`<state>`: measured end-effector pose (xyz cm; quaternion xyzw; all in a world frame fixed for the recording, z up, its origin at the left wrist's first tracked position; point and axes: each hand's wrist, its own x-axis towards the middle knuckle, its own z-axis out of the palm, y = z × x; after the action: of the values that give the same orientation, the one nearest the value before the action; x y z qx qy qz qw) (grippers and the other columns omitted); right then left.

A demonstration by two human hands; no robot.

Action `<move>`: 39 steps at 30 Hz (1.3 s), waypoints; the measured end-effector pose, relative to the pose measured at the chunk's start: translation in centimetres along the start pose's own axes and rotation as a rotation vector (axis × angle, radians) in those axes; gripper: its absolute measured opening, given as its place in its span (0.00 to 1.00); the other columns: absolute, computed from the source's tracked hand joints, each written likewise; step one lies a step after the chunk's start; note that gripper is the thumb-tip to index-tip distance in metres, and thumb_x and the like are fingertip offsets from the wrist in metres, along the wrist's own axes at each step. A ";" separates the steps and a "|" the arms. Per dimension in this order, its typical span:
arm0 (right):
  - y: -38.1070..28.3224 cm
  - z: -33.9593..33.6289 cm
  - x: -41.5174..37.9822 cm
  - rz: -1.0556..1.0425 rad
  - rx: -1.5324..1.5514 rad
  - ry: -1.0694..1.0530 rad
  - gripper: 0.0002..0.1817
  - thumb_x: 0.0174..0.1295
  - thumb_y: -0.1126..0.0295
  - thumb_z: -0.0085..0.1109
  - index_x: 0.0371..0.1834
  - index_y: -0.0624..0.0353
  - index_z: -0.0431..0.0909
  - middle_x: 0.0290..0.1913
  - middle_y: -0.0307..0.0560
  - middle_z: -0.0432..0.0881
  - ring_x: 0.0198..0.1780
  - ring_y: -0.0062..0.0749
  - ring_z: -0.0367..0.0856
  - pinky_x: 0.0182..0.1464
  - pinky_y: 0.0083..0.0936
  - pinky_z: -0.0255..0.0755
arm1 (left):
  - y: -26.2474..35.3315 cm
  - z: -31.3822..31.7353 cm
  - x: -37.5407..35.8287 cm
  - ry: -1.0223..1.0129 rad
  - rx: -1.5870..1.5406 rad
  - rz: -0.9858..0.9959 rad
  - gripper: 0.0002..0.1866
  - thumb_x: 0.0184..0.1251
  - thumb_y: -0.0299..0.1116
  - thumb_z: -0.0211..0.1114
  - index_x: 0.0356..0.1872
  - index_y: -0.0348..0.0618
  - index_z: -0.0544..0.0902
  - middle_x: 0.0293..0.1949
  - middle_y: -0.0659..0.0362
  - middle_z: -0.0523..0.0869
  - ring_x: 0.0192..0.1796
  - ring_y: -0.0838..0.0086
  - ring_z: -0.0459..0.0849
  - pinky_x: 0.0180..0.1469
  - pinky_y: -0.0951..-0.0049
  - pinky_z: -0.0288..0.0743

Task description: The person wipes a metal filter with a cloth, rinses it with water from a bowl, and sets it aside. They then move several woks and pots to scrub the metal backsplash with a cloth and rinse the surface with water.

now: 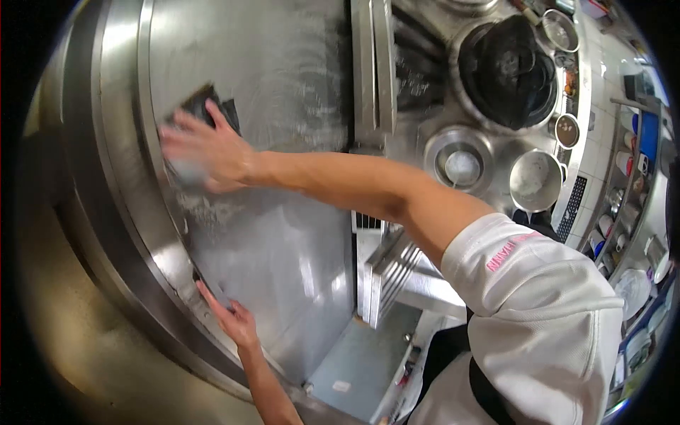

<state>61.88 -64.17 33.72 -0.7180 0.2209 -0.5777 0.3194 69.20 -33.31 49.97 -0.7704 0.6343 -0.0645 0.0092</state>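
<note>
My right hand (pixel 209 152), smeared by motion, presses a dark cloth or pad (pixel 228 113) down onto a wide flat steel surface (pixel 283 234). Part of the cloth sticks out past the fingers; the rest is hidden under the palm. Whitish wet smears lie on the steel around this hand. At the near end of the same surface, my left hand (pixel 237 322) is closed at the raised steel rim (pixel 166 248). A thin greyish thing seems to be between its fingers, too small to name.
Across the counter stand a black wok (pixel 506 71), a steel bowl (pixel 460 166), a two-handled pot (pixel 537 180) and a strainer (pixel 559 30). A slatted metal rack (pixel 397 276) juts out beside the steel surface. Shelves with dishes (pixel 634 290) line the far side.
</note>
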 end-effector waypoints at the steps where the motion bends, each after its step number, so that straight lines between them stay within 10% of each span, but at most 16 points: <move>1: 2.2 -1.5 0.7 -0.132 -0.017 -0.021 0.49 0.43 0.58 0.67 0.76 0.41 0.62 0.82 0.41 0.52 0.82 0.46 0.44 0.77 0.69 0.33 | 0.3 0.2 0.5 0.025 -0.010 0.025 0.34 0.69 0.21 0.49 0.76 0.29 0.51 0.77 0.38 0.56 0.78 0.43 0.57 0.76 0.54 0.57; 3: 6.5 -2.5 4.6 -0.249 -0.025 -0.030 0.49 0.43 0.59 0.67 0.76 0.41 0.61 0.81 0.41 0.53 0.82 0.46 0.44 0.77 0.69 0.34 | 0.7 -0.2 0.4 -0.021 0.069 -0.069 0.34 0.69 0.19 0.48 0.76 0.30 0.51 0.77 0.39 0.56 0.77 0.43 0.58 0.75 0.57 0.59; 5: 7.6 -1.1 9.8 0.513 0.190 0.469 0.52 0.40 0.61 0.66 0.77 0.40 0.60 0.81 0.42 0.54 0.83 0.45 0.44 0.77 0.68 0.33 | 1.0 -0.4 0.3 -0.028 0.092 -0.061 0.34 0.68 0.18 0.48 0.77 0.30 0.51 0.77 0.39 0.56 0.77 0.44 0.58 0.74 0.58 0.61; 6: 6.1 -0.7 8.5 0.529 0.188 0.466 0.52 0.40 0.61 0.66 0.77 0.40 0.60 0.81 0.42 0.54 0.83 0.45 0.44 0.77 0.68 0.33 | 1.1 -0.2 0.2 -0.011 0.087 -0.051 0.35 0.68 0.18 0.47 0.77 0.30 0.51 0.77 0.39 0.56 0.77 0.44 0.59 0.73 0.59 0.62; 11: 2.9 -1.0 -0.1 -0.309 0.062 0.062 0.51 0.39 0.58 0.69 0.75 0.43 0.63 0.78 0.44 0.61 0.81 0.43 0.52 0.75 0.71 0.38 | 0.2 -0.3 -0.1 -0.019 0.069 -0.012 0.34 0.69 0.22 0.47 0.77 0.29 0.51 0.76 0.39 0.58 0.75 0.46 0.65 0.70 0.57 0.65; 17: 6.4 0.1 10.5 0.351 -0.306 0.282 0.46 0.46 0.54 0.67 0.73 0.54 0.65 0.77 0.49 0.60 0.79 0.49 0.53 0.69 0.77 0.45 | 1.1 -0.7 0.4 -0.039 0.173 -0.033 0.36 0.66 0.21 0.47 0.77 0.30 0.50 0.76 0.39 0.59 0.75 0.42 0.63 0.73 0.54 0.61; 22: 3.2 0.0 0.0 -0.322 0.056 0.232 0.48 0.45 0.55 0.68 0.74 0.50 0.63 0.79 0.51 0.56 0.81 0.53 0.48 0.74 0.72 0.36 | 0.4 0.2 1.5 -0.008 0.078 -0.026 0.42 0.57 0.15 0.46 0.78 0.36 0.50 0.76 0.40 0.59 0.76 0.44 0.61 0.76 0.55 0.57; 24: 7.0 -1.9 1.3 -0.016 -0.068 0.143 0.41 0.56 0.52 0.63 0.74 0.52 0.62 0.76 0.52 0.60 0.78 0.52 0.55 0.76 0.64 0.38 | 0.3 0.1 1.2 -0.014 -0.005 -0.138 0.42 0.56 0.14 0.45 0.78 0.37 0.51 0.76 0.40 0.59 0.76 0.44 0.60 0.77 0.55 0.55; 26: 9.8 -0.8 2.4 1.029 0.331 0.672 0.37 0.65 0.50 0.56 0.74 0.54 0.61 0.71 0.56 0.68 0.74 0.54 0.62 0.76 0.59 0.42 | 2.5 -0.5 3.1 -0.029 0.126 -0.118 0.41 0.59 0.14 0.44 0.78 0.38 0.50 0.76 0.39 0.59 0.76 0.44 0.60 0.76 0.54 0.57; 30: 8.0 -0.9 2.3 0.981 0.625 0.568 0.34 0.70 0.48 0.50 0.74 0.56 0.60 0.66 0.62 0.72 0.72 0.59 0.64 0.75 0.53 0.48 | 2.7 0.0 3.9 -0.081 0.003 -0.260 0.42 0.58 0.13 0.46 0.78 0.37 0.50 0.76 0.38 0.59 0.75 0.42 0.62 0.74 0.55 0.59; 33: -6.7 -6.9 8.6 0.962 1.135 0.321 0.32 0.73 0.50 0.46 0.74 0.56 0.59 0.71 0.65 0.67 0.74 0.62 0.61 0.76 0.44 0.49 | 2.0 -0.2 3.6 -0.058 0.061 -0.160 0.43 0.56 0.10 0.47 0.78 0.36 0.50 0.77 0.39 0.57 0.78 0.44 0.57 0.76 0.56 0.55; 35: -8.4 -4.6 9.4 0.974 1.066 0.613 0.34 0.73 0.51 0.47 0.78 0.52 0.56 0.75 0.61 0.64 0.76 0.57 0.59 0.77 0.38 0.49 | 1.6 0.2 3.3 -0.043 0.037 -0.190 0.42 0.57 0.12 0.49 0.78 0.37 0.52 0.76 0.40 0.58 0.78 0.46 0.57 0.76 0.57 0.55; 39: -20.1 -0.6 -2.8 1.076 1.427 0.372 0.33 0.72 0.62 0.53 0.76 0.61 0.57 0.74 0.61 0.64 0.77 0.50 0.59 0.77 0.36 0.51 | -8.8 0.8 -0.3 -0.079 -0.029 -0.107 0.38 0.66 0.23 0.58 0.77 0.39 0.55 0.73 0.42 0.66 0.69 0.48 0.71 0.70 0.59 0.65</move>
<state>59.61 -48.34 46.27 -0.0454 0.1644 -0.4568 0.8731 77.79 -31.36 49.95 -0.8053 0.5920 -0.0253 0.0197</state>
